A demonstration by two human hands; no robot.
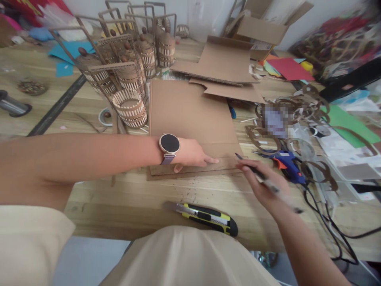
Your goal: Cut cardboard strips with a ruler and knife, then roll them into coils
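Note:
A brown cardboard sheet point(190, 115) lies flat on the wooden table. My left hand point(190, 153), with a watch on its wrist, rests on the sheet's near part, index finger stretched out to the right and thumb spread toward me. Along the near edge runs a narrow strip point(196, 167) with a dark line beside it; whether it is separate from the sheet I cannot tell. Just right of the sheet, my right hand point(264, 180) grips a dark pen point(257, 173), its tip pointing at the sheet's right edge. A yellow-and-black utility knife point(208, 217) lies nearer to me, blade end to the left.
Several small lantern-like cages point(127, 71) with handles stand at the back left. More cardboard pieces point(222, 63) overlap the sheet's far side. A blue glue gun point(287, 165) with a black cord and several curled brown strips point(300, 105) lie at the right.

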